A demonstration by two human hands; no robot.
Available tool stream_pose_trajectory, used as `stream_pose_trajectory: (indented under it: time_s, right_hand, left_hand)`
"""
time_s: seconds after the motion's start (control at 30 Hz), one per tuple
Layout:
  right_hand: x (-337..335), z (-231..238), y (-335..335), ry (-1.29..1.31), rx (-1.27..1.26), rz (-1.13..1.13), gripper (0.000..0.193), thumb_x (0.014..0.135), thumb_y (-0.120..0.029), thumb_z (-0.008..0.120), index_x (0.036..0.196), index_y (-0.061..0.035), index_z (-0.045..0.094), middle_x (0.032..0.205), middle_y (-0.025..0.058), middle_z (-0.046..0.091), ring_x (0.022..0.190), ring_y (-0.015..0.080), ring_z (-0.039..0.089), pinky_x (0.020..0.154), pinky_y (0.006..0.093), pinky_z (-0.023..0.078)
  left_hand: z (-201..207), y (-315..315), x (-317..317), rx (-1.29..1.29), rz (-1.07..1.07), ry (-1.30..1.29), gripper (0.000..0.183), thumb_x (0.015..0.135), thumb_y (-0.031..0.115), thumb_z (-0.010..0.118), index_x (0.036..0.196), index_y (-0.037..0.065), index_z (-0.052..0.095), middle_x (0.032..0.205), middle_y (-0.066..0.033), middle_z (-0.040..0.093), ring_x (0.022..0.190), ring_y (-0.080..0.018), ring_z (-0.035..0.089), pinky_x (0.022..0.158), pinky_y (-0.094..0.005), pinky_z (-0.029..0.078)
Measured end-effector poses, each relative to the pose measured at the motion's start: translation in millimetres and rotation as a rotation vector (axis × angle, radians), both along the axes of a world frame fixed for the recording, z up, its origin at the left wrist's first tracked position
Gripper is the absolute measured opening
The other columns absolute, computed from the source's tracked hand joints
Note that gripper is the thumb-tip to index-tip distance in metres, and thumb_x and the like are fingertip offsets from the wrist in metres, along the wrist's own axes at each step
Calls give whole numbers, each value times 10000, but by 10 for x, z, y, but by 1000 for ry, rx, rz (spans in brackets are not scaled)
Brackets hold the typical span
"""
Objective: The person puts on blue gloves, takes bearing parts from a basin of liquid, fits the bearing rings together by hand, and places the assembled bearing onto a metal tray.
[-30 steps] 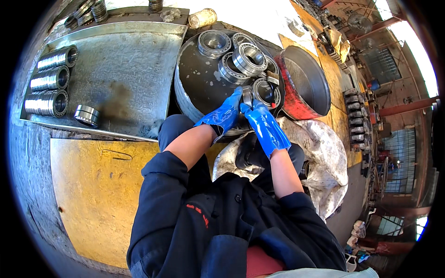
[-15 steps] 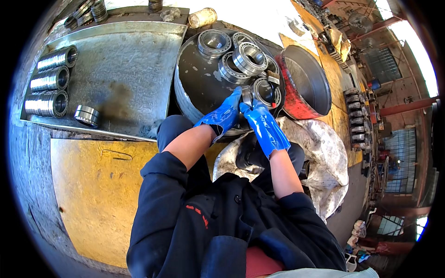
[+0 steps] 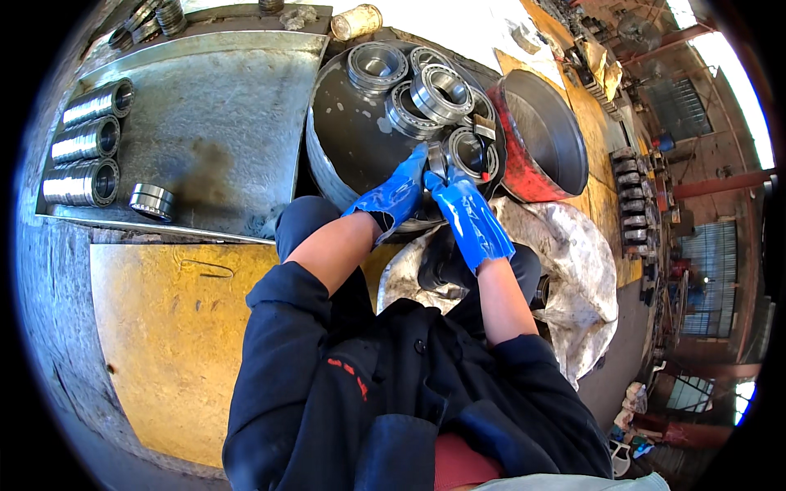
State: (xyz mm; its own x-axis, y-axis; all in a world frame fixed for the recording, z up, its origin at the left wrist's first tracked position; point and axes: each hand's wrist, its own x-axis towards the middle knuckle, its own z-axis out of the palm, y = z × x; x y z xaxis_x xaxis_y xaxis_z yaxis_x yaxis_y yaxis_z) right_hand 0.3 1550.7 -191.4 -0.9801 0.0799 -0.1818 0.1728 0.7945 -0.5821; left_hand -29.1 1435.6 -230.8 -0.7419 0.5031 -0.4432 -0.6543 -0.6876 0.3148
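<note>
My left hand (image 3: 399, 195) and my right hand (image 3: 465, 214), both in blue rubber gloves, meet at the near edge of a dark round drum top (image 3: 348, 123). Between their closed fingers is a small shiny metal ring (image 3: 437, 160), partly hidden by the gloves. Just beyond my right hand, a roller bearing (image 3: 468, 150) rests close against the ring. A flat paintbrush (image 3: 484, 126) lies across that bearing, its red handle tip close to my right fingers. Farther back are several more bearings, one (image 3: 442, 93) leaning on top of another (image 3: 407, 113).
On the left, a metal tray (image 3: 221, 98) holds three rows of bearings (image 3: 82, 182) and a single bearing (image 3: 152, 201). A red-sided round tub (image 3: 524, 168) stands right of the drum. A stained cloth (image 3: 573, 254) lies by my right knee, a yellow board (image 3: 172, 327) at left.
The view has shifted slightly, moving the drum and tray a little upward in the picture. Both hands stay on the ring in nearly the same pose.
</note>
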Motion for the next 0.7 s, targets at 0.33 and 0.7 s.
stream_pose_trajectory:
  time_s: [0.33,0.7]
  right_hand:
    - [109,152,-59,62,-82,45,535,912,-375,681,1292,-1,630,1139,306,687,1112,457,651,953,481,503]
    - [52,167,-36,-4,2,-15,560,895,-401,704,1301,-23,631,1179,295,678,1147,443,636,983,475,495]
  left_hand:
    - [29,-22,-29,-9,-21,-46,492,1026,584,444,1035,148,673,697,-124,666,517,-285,581,544,-464,521]
    - [55,-8,-35,-128,-11,70,509,1032,574,433,960,126,664,608,-123,625,449,-282,518,442,-444,426]
